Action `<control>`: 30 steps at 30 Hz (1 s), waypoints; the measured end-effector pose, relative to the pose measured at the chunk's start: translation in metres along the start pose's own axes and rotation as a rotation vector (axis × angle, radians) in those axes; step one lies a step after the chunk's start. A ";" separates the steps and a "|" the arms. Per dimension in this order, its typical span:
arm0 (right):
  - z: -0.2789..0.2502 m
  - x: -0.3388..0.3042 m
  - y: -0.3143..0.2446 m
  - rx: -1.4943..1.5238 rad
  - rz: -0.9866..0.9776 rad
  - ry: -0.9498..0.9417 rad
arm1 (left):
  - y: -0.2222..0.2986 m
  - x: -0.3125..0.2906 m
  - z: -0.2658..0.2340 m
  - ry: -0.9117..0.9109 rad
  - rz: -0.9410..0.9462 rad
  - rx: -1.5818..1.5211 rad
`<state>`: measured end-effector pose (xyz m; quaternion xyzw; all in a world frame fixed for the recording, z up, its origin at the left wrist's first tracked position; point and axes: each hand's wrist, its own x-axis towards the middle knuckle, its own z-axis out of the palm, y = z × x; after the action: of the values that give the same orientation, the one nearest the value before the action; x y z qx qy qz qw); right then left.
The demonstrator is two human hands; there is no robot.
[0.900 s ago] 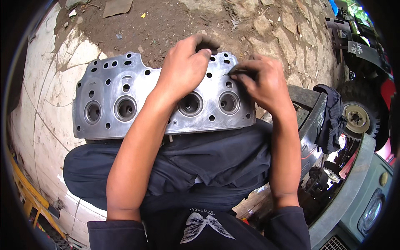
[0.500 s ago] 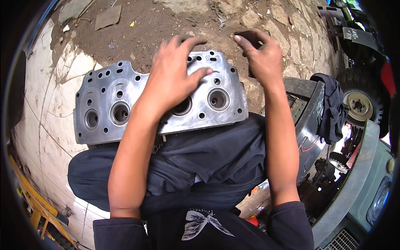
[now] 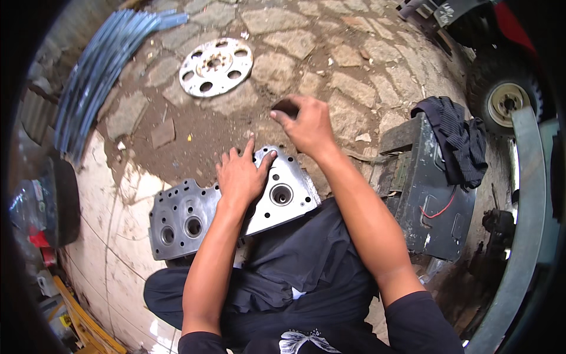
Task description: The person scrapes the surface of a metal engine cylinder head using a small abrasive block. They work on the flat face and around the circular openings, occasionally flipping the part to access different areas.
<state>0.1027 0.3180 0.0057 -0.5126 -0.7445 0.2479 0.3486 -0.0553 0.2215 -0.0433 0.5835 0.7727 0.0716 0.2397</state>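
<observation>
A grey metal engine cylinder head (image 3: 289,218), with round valve ports and many bolt holes, rests across my lap, its machined face up. On its middle lies my left hand (image 3: 239,177), open, fingers spread and holding nothing; the palm covers some of the ports. Just beyond the block's far right edge, my right hand (image 3: 308,127) hovers above the ground. Its thumb and fingers curl toward each other, with the fingers dark and shaded. What they hold, if anything, I cannot make out.
A pale round flywheel plate (image 3: 217,68) lies on the stone paving, with blue-grey metal strips (image 3: 100,76) at far left. On my right stands a dark metal box (image 3: 439,206) with a black cloth (image 3: 454,141) draped over it. Beyond is a wheel (image 3: 508,105).
The view has shifted, bringing the flywheel plate and metal strips into sight. My right hand has come nearer to my left, which now lies flatter on the cylinder head.
</observation>
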 end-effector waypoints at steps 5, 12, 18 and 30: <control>-0.007 -0.008 0.013 0.055 0.020 0.037 | 0.023 -0.009 0.023 0.105 0.312 0.036; -0.027 -0.019 0.039 -0.040 0.086 -0.228 | 0.018 0.011 0.012 0.160 -0.017 0.012; -0.037 -0.037 0.014 -0.078 -0.058 -0.550 | -0.044 -0.039 0.004 0.210 0.079 -0.035; -0.009 -0.036 -0.001 -0.363 -0.249 -0.607 | -0.058 -0.074 -0.002 0.292 0.164 -0.147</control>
<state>0.1169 0.2841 0.0028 -0.3745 -0.9025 0.2084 0.0429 -0.0917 0.1348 -0.0435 0.6088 0.7418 0.2309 0.1604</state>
